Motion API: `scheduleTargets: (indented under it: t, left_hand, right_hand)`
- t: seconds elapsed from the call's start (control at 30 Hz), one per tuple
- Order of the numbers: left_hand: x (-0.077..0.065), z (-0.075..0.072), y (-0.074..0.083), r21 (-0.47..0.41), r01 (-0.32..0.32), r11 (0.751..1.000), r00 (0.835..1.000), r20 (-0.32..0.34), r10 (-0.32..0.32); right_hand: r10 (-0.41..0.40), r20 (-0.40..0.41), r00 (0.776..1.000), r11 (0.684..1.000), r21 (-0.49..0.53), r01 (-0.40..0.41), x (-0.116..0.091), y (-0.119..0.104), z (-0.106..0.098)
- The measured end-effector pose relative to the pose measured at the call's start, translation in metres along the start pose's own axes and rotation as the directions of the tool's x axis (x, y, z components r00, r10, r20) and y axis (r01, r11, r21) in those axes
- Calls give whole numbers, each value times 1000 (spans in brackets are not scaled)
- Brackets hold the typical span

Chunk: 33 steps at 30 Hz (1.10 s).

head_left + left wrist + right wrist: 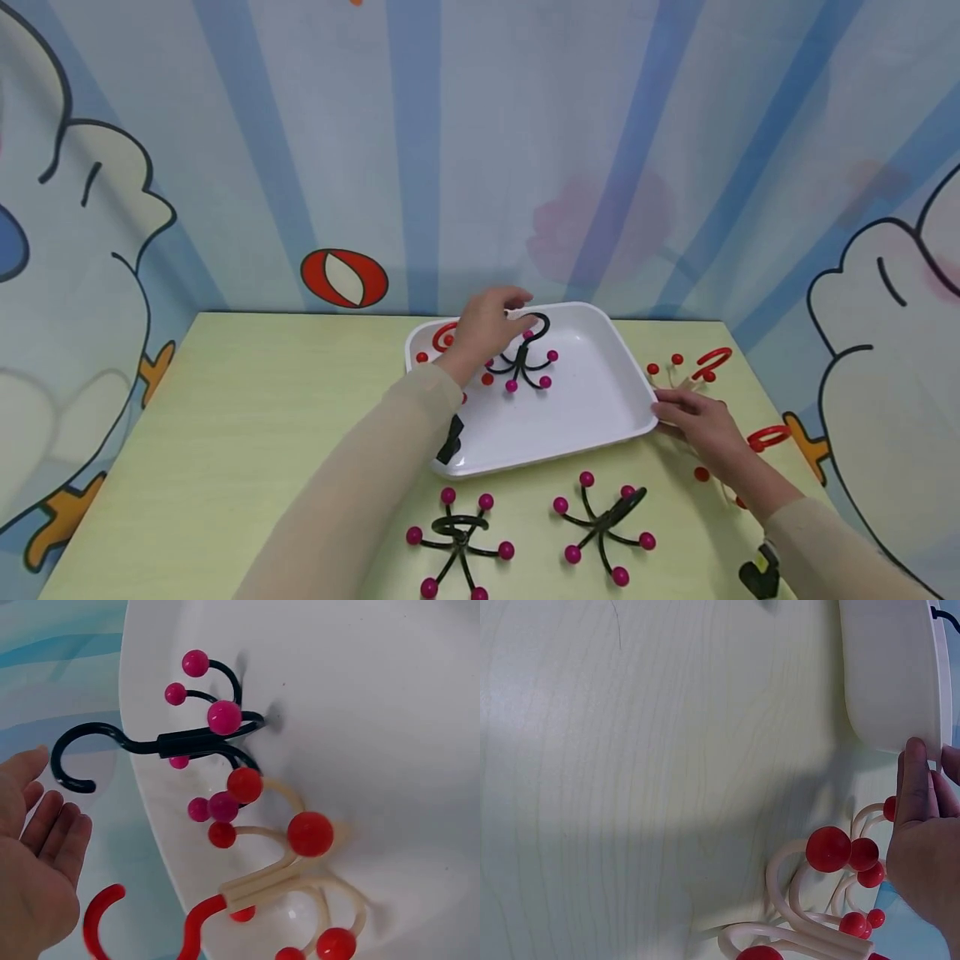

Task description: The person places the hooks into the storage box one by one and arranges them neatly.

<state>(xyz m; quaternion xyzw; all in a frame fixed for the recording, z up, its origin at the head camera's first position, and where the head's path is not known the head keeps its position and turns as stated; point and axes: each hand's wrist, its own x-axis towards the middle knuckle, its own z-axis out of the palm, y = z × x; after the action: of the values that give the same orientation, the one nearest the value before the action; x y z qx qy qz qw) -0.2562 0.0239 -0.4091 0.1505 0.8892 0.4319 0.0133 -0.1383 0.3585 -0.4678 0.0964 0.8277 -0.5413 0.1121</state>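
Observation:
A white tray (pixel 585 408) stands on the table at the wall. In it lies a black multi-arm hook hanger (pixel 520 363) with pink ball tips. My left hand (pixel 483 327) is over the tray's far left part. In the left wrist view its relaxed fingers are beside the curved end of that hanger, holding nothing. Alongside it in the tray rests a cream hook hanger (pixel 259 889) with red balls and a red hook, mostly hidden by my left arm in the head view. My right hand (pixel 701 423) pinches the tray's rim at its near right corner, thumb against fingers.
Two more black hangers, one on the left (pixel 460 542) and one on the right (pixel 602 527), sit in front of the tray. Cream hangers with red hooks (pixel 712 360) lie to its right, partly behind my right hand. A printed cloth wall (pixel 480 167) rises behind the table.

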Motion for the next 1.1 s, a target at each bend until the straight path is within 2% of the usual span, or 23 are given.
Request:
scheduleTargets:
  t: [0.17,0.3,0.4,0.6,0.77,0.93,1.1]
  left_hand:
    - [-3,-17,8,-24,-17,1000,999,49,18]
    - [-8,-31,12,20,-55,998,994,93,53]
    - [-14,-42,13,74,-112,991,987,126,102]
    - [-34,-67,9,137,-187,973,967,198,158]
    - [-52,-86,4,161,-231,960,956,222,193]
    - [-72,-101,-2,160,-207,965,954,251,163]
    - [-95,-114,-10,111,-189,976,945,290,150]
  right_hand:
    - [0,-1,1000,1000,-1,0,0,0,0]
    - [-4,4,1000,1000,7,4,0,1,0]
    - [-1,1,1000,1000,8,1,0,2,0]
    - [11,-5,1000,1000,14,-11,0,2,1]
    - [3,0,1000,1000,19,-3,1,1,1]
    - [-1,0,1000,1000,20,1,2,2,0]
    - [-14,6,1000,1000,10,13,2,3,-1]
